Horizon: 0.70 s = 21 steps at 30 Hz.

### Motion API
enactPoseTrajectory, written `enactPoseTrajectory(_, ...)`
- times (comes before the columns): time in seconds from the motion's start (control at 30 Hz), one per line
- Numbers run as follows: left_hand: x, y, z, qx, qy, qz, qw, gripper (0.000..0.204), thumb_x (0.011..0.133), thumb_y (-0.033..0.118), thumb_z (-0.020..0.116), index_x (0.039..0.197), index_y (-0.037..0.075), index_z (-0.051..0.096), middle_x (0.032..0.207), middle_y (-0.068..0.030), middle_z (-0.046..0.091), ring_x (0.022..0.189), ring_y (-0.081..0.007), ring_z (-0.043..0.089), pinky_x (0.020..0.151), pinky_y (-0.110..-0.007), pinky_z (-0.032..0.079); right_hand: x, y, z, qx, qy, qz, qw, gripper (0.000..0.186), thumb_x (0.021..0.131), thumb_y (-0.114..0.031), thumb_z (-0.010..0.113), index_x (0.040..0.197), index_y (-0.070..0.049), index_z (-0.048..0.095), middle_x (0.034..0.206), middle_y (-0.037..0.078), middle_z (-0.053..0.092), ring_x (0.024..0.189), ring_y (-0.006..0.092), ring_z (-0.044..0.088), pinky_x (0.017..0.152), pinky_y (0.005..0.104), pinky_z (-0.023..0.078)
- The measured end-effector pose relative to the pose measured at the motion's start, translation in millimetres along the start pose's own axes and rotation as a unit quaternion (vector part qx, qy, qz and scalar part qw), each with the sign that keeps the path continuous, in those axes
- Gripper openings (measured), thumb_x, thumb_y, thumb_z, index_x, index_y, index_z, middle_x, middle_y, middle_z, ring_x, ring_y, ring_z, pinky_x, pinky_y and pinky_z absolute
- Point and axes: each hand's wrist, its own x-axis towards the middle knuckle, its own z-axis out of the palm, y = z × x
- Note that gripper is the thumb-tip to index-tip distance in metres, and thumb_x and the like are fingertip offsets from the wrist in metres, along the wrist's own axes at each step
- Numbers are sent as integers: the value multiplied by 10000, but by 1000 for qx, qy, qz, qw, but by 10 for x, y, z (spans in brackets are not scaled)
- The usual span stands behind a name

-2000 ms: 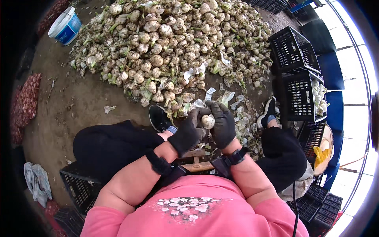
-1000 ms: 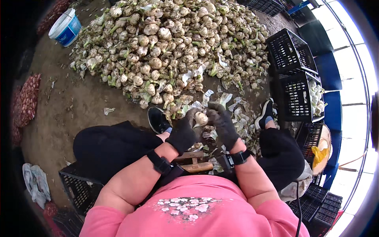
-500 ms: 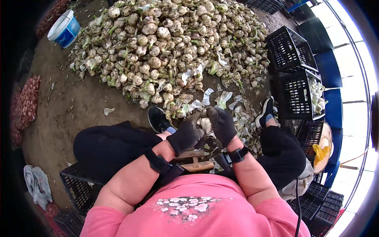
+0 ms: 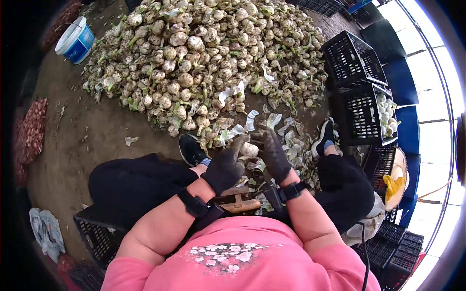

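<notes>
Between my gloved hands is a pale garlic bulb, its cleaned white side showing. My left hand, in a dark glove, grips it from the left with the thumb and fingers. My right hand, gloved the same, is just to the bulb's right, its fingers apart and reaching over toward it. I cannot make out whether those fingertips touch the bulb. Below the hands sits a small wooden piece. Loose papery peels lie on the floor beyond and beside my hands.
A large heap of untrimmed garlic spreads ahead. On the right stand black crates, one holding cleaned white bulbs. A white-and-blue bucket is at the far left, with red net sacks nearer. Another black crate stands by my left leg.
My right hand's fingers have loosened and spread from their closed grip at the bulb. More of the white bulb shows in my left hand. The view has shifted slightly.
</notes>
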Motion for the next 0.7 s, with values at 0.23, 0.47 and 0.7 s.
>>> enactPoseTrajectory(0.23, -61, -129, 38, -18, 34, -93, 995, 556, 763, 108, 590, 1291, 30, 435, 803, -112, 564, 687, -223, 561, 644, -351, 471, 488, 460, -460, 359, -25, 162, 919, 266, 941, -279, 477, 1094, -80, 563, 872, 54, 633, 676, 175, 614, 526, 295, 502)
enactPoseTrajectory(0.47, -4, -42, 76, -32, -2, -82, 996, 461, 768, 150, 602, 1191, -10, 515, 1039, -225, 600, 979, -356, 588, 857, -395, 466, 1190, -1353, -2378, 390, 101, -85, 911, 417, 900, -412, 567, 1128, -65, 599, 1051, 93, 651, 930, 217, 630, 784, 332, 531)
enactPoseTrajectory(0.7, 255, 93, 6, -102, 137, -113, 979, 393, 795, 45, 585, 1186, 39, 545, 1068, -167, 612, 965, -250, 609, 853, -338, 476, 1850, -400, -474, -347, 29, -232, 908, 155, 858, -146, 648, 977, -49, 669, 899, 102, 680, 837, 174, 639, 762, 299, 499)
